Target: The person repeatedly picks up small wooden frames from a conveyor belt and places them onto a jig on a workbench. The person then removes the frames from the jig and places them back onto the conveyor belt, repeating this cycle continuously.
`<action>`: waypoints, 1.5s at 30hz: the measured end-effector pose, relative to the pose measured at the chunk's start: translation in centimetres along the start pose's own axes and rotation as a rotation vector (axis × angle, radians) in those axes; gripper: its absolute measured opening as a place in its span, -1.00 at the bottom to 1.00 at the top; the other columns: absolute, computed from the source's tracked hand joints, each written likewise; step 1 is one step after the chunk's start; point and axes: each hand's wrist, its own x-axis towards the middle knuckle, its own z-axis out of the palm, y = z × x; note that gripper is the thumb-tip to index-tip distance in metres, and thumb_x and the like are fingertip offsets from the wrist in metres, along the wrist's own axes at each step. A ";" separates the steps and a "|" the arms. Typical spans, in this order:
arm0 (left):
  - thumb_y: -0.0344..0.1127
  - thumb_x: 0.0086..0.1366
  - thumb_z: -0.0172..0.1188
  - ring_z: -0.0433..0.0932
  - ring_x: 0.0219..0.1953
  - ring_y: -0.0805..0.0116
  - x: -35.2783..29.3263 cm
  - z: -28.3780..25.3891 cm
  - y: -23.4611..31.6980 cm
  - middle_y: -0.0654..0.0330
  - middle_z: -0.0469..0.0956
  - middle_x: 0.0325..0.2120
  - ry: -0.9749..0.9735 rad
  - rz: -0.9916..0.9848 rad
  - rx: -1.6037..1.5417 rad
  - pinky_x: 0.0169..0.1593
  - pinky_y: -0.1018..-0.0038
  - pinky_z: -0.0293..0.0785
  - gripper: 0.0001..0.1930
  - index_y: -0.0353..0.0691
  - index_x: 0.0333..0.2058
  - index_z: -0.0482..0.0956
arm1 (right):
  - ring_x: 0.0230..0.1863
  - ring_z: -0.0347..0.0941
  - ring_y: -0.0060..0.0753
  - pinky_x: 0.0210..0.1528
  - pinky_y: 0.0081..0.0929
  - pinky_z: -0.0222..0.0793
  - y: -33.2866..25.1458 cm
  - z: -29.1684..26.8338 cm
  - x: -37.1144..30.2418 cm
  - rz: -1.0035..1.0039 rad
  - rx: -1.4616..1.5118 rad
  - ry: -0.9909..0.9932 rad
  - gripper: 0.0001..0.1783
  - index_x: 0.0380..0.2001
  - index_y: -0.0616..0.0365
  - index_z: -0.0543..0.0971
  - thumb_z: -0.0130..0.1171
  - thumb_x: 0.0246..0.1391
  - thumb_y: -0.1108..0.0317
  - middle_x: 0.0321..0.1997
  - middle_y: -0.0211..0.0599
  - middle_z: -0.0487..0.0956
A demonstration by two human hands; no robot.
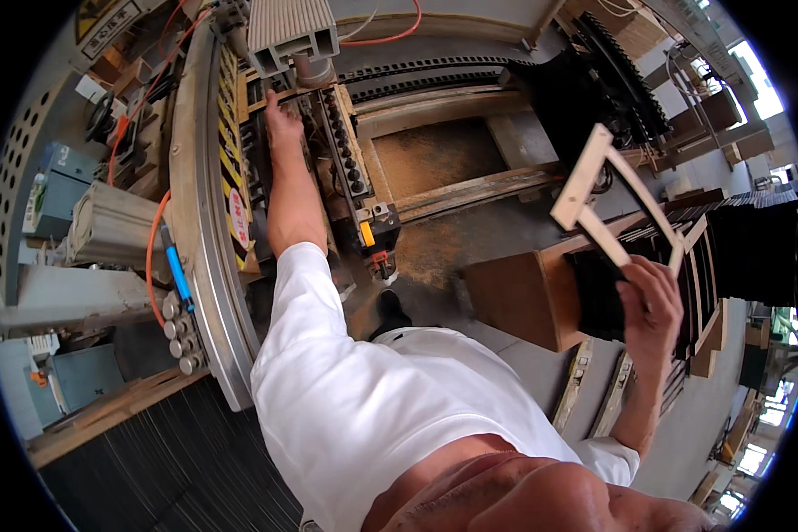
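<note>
Workshop station, seen from above. The long grey metal woodworking machine (206,204), with its curved rail and yellow-black warning strip, runs just beside my left arm; its dark drill-head row (344,142) lies right of my left hand, above a sawdust-covered bed. Stacked pale wooden frames on the brown plywood crate (514,297) stand under my right hand, presumably within easy reach. My right hand (649,306) is closed around the lower rail of a pale, open trapezoid wooden frame (607,199), held raised and tilted, clear of the stack. My left hand (281,115), arm outstretched, rests on the machine's clamp area; whether its fingers grip anything I cannot tell.
</note>
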 end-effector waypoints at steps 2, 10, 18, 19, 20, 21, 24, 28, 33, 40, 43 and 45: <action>0.11 0.27 0.12 -0.36 0.42 0.09 2.4 -1.0 0.0 0.06 -0.39 0.39 -0.017 0.051 -0.091 0.40 0.09 -0.31 -0.07 0.02 0.38 -0.32 | -0.18 0.48 -0.15 -0.13 -0.36 0.41 -1.1 1.9 1.7 -0.058 0.012 -0.058 -0.72 -0.29 0.22 0.59 0.26 -0.18 0.64 -0.22 -0.20 0.60; -0.32 0.22 0.22 0.37 -0.16 0.23 -5.3 -2.9 -2.8 0.16 0.41 -0.19 0.066 0.002 -0.257 -0.06 0.20 0.39 -0.66 -0.14 -0.04 0.43 | -0.18 0.46 -0.15 -0.13 -0.33 0.42 -2.3 14.9 8.8 -0.326 0.218 -0.206 -0.79 -0.31 0.16 0.59 0.24 -0.11 0.56 -0.22 -0.26 0.60; -0.45 0.23 0.17 0.50 -0.06 0.36 -29.6 -8.5 -6.6 0.30 0.52 -0.17 0.047 -0.133 -0.142 0.03 0.30 0.42 -0.72 -0.13 -0.06 0.49 | -0.23 0.45 -0.17 -0.15 -0.27 0.39 -8.5 35.8 17.2 -0.777 0.411 -0.248 -0.76 -0.27 0.08 0.60 0.20 -0.10 0.44 -0.28 -0.30 0.60; -0.48 0.23 0.17 0.52 -0.05 0.27 -31.9 -9.1 -6.7 0.25 0.51 -0.19 0.056 -0.139 -0.138 0.04 0.31 0.45 -0.73 -0.18 -0.07 0.48 | -0.23 0.45 -0.15 -0.14 -0.24 0.38 -9.5 38.4 18.0 -0.844 0.464 -0.222 -0.73 -0.24 0.08 0.60 0.20 -0.10 0.45 -0.28 -0.27 0.61; -0.48 0.24 0.16 0.52 -0.05 0.24 -34.0 -9.8 -6.5 0.22 0.51 -0.19 0.044 -0.137 -0.129 0.03 0.32 0.47 -0.73 -0.19 -0.07 0.47 | -0.23 0.45 -0.14 -0.14 -0.23 0.38 -10.6 40.6 18.5 -0.876 0.467 -0.213 -0.72 -0.23 0.08 0.60 0.20 -0.10 0.45 -0.28 -0.27 0.61; -0.49 0.24 0.16 0.53 -0.05 0.21 -36.1 -10.3 -6.3 0.20 0.50 -0.20 0.036 -0.135 -0.121 0.02 0.32 0.50 -0.73 -0.21 -0.07 0.47 | -0.23 0.45 -0.13 -0.13 -0.23 0.37 -11.6 42.7 19.0 -0.907 0.472 -0.207 -0.71 -0.22 0.08 0.60 0.21 -0.11 0.45 -0.28 -0.26 0.61; -0.44 0.26 0.16 0.55 -0.10 0.30 -41.3 -10.5 -6.4 0.20 0.50 -0.24 0.111 -0.083 -0.063 -0.10 0.38 0.54 -0.72 -0.24 -0.06 0.41 | -0.21 0.46 -0.15 -0.16 -0.26 0.37 -13.6 47.5 20.6 -0.981 0.342 -0.172 -0.70 -0.19 0.03 0.60 0.16 -0.08 0.44 -0.20 -0.27 0.61; -0.44 0.25 0.16 0.57 -0.15 0.31 -46.5 -9.9 -7.0 0.22 0.53 -0.26 0.271 -0.030 -0.079 -0.10 0.41 0.54 -0.72 -0.23 -0.05 0.44 | -0.09 0.46 -0.15 -0.02 -0.24 0.29 -15.9 50.0 22.5 -1.007 0.288 -0.195 -0.66 -0.14 0.00 0.58 0.10 -0.06 0.44 -0.20 -0.29 0.61; -0.45 0.25 0.17 0.59 -0.17 0.28 -50.0 -10.3 -8.7 0.20 0.53 -0.26 0.405 0.058 -0.131 -0.13 0.40 0.56 -0.75 -0.25 -0.08 0.46 | -0.06 0.45 -0.20 0.01 -0.24 0.23 -17.8 50.7 25.4 -1.031 0.076 -0.211 -0.63 -0.14 -0.05 0.59 0.08 -0.09 0.43 -0.20 -0.28 0.63; -0.43 0.20 0.23 0.59 -0.18 0.28 -51.4 -15.2 -11.3 0.22 0.55 -0.31 0.657 0.211 -0.221 -0.12 0.35 0.58 -0.75 -0.22 -0.12 0.49 | -0.17 0.47 -0.15 -0.10 -0.19 0.20 -19.2 53.8 31.6 -1.048 -0.081 -0.173 -0.71 -0.16 0.00 0.56 0.10 -0.02 0.42 -0.40 -0.19 0.64; -0.38 0.19 0.25 0.58 -0.19 0.32 -51.6 -17.3 -11.6 0.24 0.56 -0.33 0.760 0.242 -0.201 -0.13 0.37 0.56 -0.76 -0.19 -0.14 0.52 | -0.12 0.50 -0.09 -0.03 -0.17 0.21 -20.0 54.5 33.3 -1.040 -0.122 -0.170 -0.69 -0.17 -0.02 0.56 0.09 -0.04 0.46 -0.43 -0.16 0.64; -0.35 0.19 0.26 0.57 -0.20 0.35 -51.6 -18.0 -11.8 0.25 0.56 -0.33 0.795 0.265 -0.171 -0.13 0.37 0.55 -0.75 -0.18 -0.14 0.52 | -0.13 0.52 -0.07 0.00 -0.15 0.22 -20.2 55.3 34.4 -1.022 -0.148 -0.182 -0.71 -0.19 -0.03 0.56 0.09 -0.04 0.46 -0.43 -0.16 0.63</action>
